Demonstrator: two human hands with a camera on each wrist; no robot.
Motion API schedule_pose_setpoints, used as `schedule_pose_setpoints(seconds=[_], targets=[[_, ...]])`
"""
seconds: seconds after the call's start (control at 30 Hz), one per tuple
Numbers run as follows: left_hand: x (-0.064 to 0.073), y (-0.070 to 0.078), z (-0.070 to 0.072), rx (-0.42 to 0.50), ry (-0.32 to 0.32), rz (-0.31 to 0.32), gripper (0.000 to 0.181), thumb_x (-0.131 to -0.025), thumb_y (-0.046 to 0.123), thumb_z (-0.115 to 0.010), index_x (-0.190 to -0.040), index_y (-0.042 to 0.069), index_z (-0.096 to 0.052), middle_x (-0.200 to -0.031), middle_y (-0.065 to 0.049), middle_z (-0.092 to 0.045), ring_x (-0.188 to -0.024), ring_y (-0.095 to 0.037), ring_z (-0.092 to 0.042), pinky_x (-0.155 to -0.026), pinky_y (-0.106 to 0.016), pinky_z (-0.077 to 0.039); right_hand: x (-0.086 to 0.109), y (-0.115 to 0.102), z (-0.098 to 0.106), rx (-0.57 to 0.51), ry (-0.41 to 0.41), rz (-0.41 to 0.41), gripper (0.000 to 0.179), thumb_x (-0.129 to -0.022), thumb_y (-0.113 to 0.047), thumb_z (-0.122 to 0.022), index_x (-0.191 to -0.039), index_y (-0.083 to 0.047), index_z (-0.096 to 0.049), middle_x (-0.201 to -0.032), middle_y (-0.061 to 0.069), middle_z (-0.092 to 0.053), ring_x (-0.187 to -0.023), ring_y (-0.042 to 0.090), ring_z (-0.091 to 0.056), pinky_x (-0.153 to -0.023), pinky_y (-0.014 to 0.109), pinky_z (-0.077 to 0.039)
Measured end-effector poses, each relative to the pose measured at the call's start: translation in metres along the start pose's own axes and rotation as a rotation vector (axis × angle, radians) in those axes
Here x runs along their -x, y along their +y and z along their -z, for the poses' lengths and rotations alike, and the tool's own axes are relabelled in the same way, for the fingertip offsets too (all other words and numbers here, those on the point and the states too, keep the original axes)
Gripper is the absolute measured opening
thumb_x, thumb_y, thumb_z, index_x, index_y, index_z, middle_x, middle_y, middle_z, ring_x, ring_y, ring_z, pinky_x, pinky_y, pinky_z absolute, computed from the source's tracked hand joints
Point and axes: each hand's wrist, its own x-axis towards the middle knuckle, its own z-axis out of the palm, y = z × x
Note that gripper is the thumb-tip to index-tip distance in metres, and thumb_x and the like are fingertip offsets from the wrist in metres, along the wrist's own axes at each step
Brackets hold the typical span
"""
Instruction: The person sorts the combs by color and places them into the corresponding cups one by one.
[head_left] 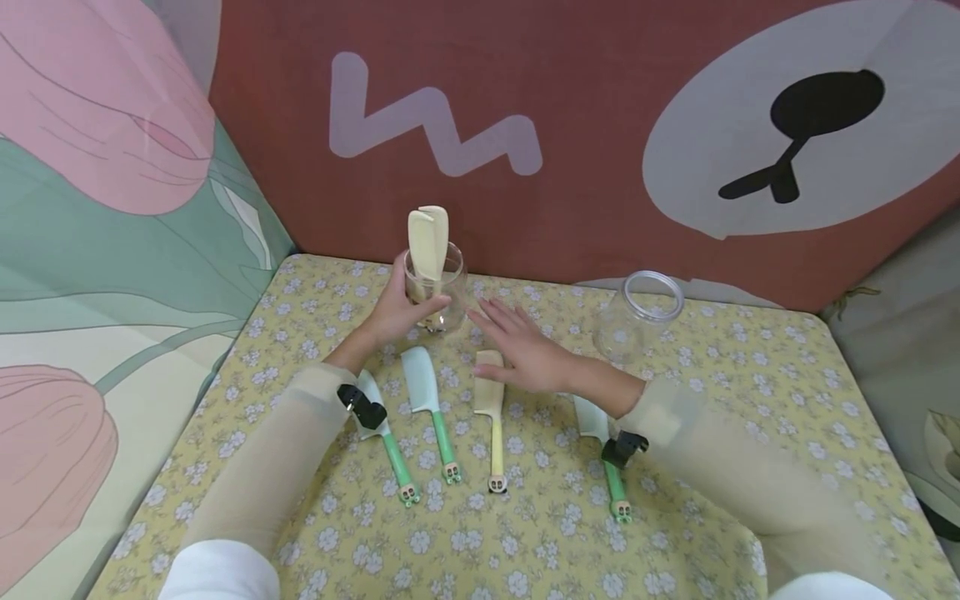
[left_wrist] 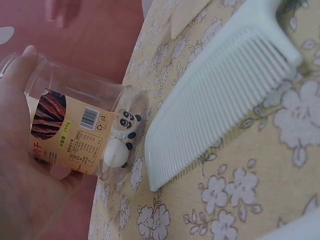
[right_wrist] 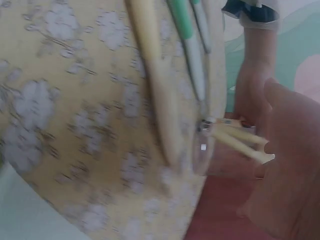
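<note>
My left hand (head_left: 393, 313) grips a clear plastic jar (head_left: 454, 310) at the back of the table. Two pale yellow combs (head_left: 423, 246) stand in it, toothed ends up and panda-tipped handles down. In the left wrist view the jar (left_wrist: 75, 82) bears a printed label. My right hand (head_left: 528, 354) hovers with fingers spread to the right of the jar, holding nothing. Below it lies a yellow comb (head_left: 497, 442), its head partly covered by the hand. Left of that are two mint combs with green handles, one in the middle (head_left: 422, 379) and one (head_left: 397, 462) near my left wrist.
A second clear jar (head_left: 618, 329), without a lid, stands at the back right. Another green-handled comb (head_left: 615, 483) lies partly under my right forearm. A flowered cloth (head_left: 420, 550) covers the table, and a printed fabric wall (head_left: 585, 208) rises behind its back edge.
</note>
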Motion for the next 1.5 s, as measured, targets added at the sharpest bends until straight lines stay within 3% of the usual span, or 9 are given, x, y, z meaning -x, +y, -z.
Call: schedule_pose_setpoints(seconds=[0.33,0.67,0.9,1.0,1.13,1.23,1.37,1.5], targets=[[0.000,-0.001,0.000,-0.009,0.000,0.012,0.093,-0.094,0.010,-0.074,-0.160,0.007,-0.007,-0.157,-0.023,-0.031,-0.144,-0.038,-0.034,-0.118,-0.054,-0.028,0.000,0.018,-0.032,-0.057,-0.078,-0.082,0.087,-0.104,-0.049,-0.055,-0.162,-0.001,-0.012,-0.168,0.023,-0.010,-0.155,0.038,-0.006,-0.124,0.051,-0.009],[0.000,-0.002,0.000,0.012,-0.005,-0.001,0.094,-0.094,0.008,-0.073,-0.160,0.006,-0.007,-0.155,-0.024,-0.032,-0.141,-0.038,-0.037,-0.115,-0.054,-0.032,0.004,0.024,-0.040,-0.007,-0.187,-0.111,0.093,-0.101,-0.049,-0.061,-0.159,0.006,-0.014,-0.167,0.025,-0.009,-0.155,0.039,-0.005,-0.124,0.049,-0.013],[-0.002,-0.003,-0.001,0.023,-0.006,0.007,0.094,-0.094,0.009,-0.074,-0.160,0.007,-0.007,-0.155,-0.023,-0.032,-0.141,-0.037,-0.038,-0.114,-0.054,-0.034,0.006,0.029,-0.038,-0.044,-0.178,-0.120,0.091,-0.097,-0.046,-0.068,-0.159,0.003,-0.022,-0.168,0.022,-0.011,-0.155,0.036,-0.007,-0.124,0.048,-0.017],[-0.002,-0.002,-0.001,0.020,-0.006,0.014,0.094,-0.094,0.010,-0.074,-0.160,0.008,-0.006,-0.155,-0.023,-0.031,-0.141,-0.037,-0.038,-0.114,-0.054,-0.034,0.004,0.032,-0.037,-0.084,-0.143,-0.121,0.088,-0.093,-0.041,-0.076,-0.155,0.003,-0.034,-0.166,0.023,-0.018,-0.154,0.036,-0.014,-0.122,0.048,-0.023],[-0.002,-0.003,-0.001,0.018,-0.005,0.020,0.095,-0.094,0.012,-0.074,-0.160,0.009,-0.006,-0.156,-0.023,-0.031,-0.141,-0.038,-0.038,-0.113,-0.054,-0.035,0.002,0.037,-0.033,-0.161,-0.092,-0.146,0.082,-0.083,-0.037,-0.086,-0.143,0.001,-0.047,-0.162,0.025,-0.026,-0.150,0.039,-0.025,-0.116,0.048,-0.034],[-0.003,-0.005,-0.001,0.025,-0.008,0.026,0.096,-0.094,0.012,-0.075,-0.160,0.009,-0.005,-0.156,-0.022,-0.031,-0.141,-0.038,-0.037,-0.114,-0.054,-0.034,0.002,0.041,-0.030,-0.275,-0.064,-0.168,0.074,-0.080,-0.031,-0.090,-0.134,-0.002,-0.049,-0.148,0.022,-0.044,-0.132,0.035,-0.046,-0.103,0.045,-0.046],[-0.003,-0.006,0.001,0.036,-0.014,0.029,0.098,-0.094,0.012,-0.075,-0.161,0.010,-0.004,-0.158,-0.022,-0.028,-0.143,-0.038,-0.035,-0.115,-0.055,-0.033,0.000,0.046,-0.027,-0.524,-0.022,-0.185,0.053,-0.084,-0.015,-0.086,-0.123,-0.005,-0.050,-0.111,0.010,-0.059,-0.096,0.024,-0.059,-0.081,0.036,-0.052],[-0.001,-0.003,0.002,0.034,-0.014,0.030,0.098,-0.094,0.012,-0.074,-0.161,0.009,-0.003,-0.158,-0.022,-0.028,-0.144,-0.037,-0.034,-0.115,-0.055,-0.033,-0.001,0.048,-0.027,-0.797,0.011,-0.200,0.040,-0.092,-0.001,-0.075,-0.121,0.003,-0.048,-0.098,0.010,-0.063,-0.085,0.021,-0.064,-0.072,0.032,-0.053]])
